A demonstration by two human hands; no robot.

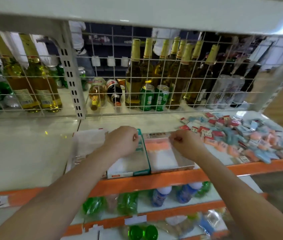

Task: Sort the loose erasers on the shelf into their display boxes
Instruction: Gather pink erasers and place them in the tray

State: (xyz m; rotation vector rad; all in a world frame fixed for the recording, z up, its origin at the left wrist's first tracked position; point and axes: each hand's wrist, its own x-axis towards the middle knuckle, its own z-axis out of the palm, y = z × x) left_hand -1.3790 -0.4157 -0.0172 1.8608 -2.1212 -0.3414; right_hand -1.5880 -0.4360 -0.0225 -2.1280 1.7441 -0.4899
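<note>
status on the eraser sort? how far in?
Early. Done: a layer of orange erasers lies at the back of the clear display box; the teal-edged box looks empty. In hand: left hand and right hand are curled over the boxes; the blur hides whatever they pinch. Left: the big pile of loose erasers, red, blue and orange, covers the shelf on the right.

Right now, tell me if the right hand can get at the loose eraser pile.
Probably yes. The right hand hovers over the clear box, and the pile lies just to its right on the same shelf, with nothing between them.
</note>
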